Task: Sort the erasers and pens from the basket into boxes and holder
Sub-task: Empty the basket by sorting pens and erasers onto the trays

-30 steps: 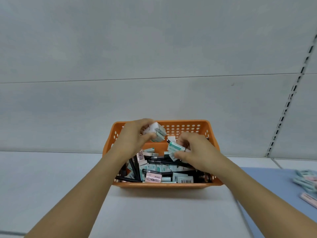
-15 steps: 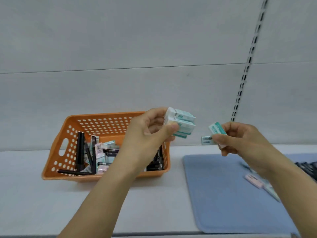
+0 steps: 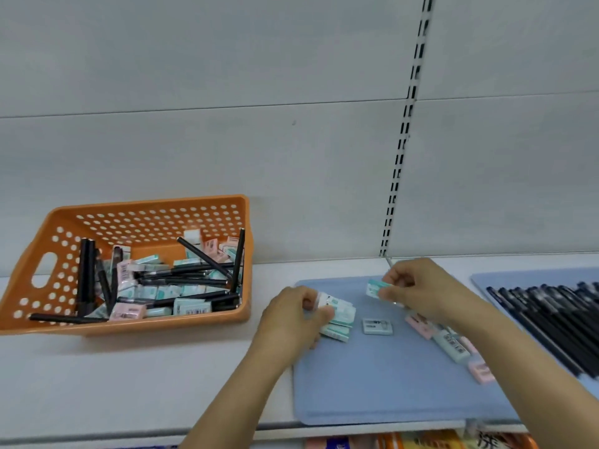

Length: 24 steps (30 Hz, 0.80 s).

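White shelf, blue mat: my left hand grips stacked erasers, right hand pinches one eraser; orange basket remains mostly full.

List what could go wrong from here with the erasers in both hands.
1. The left hand grips a loose stack of green erasers; one may slip out crooked onto the blue mat.
2. The right hand pinches one green eraser by its end and might drop it.
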Available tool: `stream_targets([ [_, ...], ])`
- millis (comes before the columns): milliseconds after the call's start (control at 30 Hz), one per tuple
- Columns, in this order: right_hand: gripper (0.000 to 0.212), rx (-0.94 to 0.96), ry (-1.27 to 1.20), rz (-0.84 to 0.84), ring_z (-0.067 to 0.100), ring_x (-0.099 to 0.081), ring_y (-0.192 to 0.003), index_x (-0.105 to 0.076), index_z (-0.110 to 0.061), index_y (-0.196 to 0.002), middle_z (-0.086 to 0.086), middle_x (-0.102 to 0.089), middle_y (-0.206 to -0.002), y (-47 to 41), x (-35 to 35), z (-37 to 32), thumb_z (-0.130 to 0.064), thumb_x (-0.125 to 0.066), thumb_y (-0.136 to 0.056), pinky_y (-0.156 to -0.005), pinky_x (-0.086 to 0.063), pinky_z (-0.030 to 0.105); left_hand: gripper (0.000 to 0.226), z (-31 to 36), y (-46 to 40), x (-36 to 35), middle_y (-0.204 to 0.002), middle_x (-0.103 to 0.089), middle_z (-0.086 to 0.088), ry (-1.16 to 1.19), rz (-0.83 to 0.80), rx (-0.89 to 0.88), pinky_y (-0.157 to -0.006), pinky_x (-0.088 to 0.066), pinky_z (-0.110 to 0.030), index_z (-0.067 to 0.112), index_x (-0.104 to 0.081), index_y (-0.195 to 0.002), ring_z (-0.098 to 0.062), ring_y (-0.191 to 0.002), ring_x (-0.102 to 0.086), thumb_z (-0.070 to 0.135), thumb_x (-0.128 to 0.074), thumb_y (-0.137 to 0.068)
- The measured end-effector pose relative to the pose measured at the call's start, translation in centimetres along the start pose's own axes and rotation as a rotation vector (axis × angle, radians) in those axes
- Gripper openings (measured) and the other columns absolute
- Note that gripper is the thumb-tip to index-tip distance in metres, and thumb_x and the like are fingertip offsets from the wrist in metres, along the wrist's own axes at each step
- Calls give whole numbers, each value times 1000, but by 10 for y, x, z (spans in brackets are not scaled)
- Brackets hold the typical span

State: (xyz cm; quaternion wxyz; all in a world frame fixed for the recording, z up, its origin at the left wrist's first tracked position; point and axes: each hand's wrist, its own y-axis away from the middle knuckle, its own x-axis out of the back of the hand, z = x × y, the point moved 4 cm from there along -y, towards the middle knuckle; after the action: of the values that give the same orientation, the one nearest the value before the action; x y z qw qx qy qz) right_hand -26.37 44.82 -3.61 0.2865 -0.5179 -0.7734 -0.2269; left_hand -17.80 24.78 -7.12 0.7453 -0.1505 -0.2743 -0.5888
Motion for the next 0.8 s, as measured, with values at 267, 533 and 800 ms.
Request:
stream_targets([
  [267, 24, 159, 101, -63, -2, -48, -61, -72, -10, -103, -13, -54, -72, -51, -54, -31, -6, -49, -96, -57, -39, 13, 49, 6, 17, -4, -149, -34, 23, -478, -11, -434, -107, -27, -19, 39, -44, -141, -2, -135, -31, 39, -57, -94],
  [533, 22, 238, 223, -38, 12, -56, -84, -71, -20, -107, -5, -56, -93, -47, -54, -30, -12, -56, -94, -80, -46, 25, 35, -3, 18, -7, -132, -58, 18, -609, 114, -540, -91, -47, -26, 36, -67, -117, -6, -120, -55, 39, -60, -83],
  [800, 37, 117, 494, -318, 4, -53, -99, -56, -34, -116, -17, -51, -108, 11, -24, -12, -32, -69, -81, -89, -48, 26, 37, 4, 0, -9, -131, -59, 12, -682, 238, -501, -97, -46, -31, 29, -67, -117, -13, -123, -56, 38, -60, -82],
])
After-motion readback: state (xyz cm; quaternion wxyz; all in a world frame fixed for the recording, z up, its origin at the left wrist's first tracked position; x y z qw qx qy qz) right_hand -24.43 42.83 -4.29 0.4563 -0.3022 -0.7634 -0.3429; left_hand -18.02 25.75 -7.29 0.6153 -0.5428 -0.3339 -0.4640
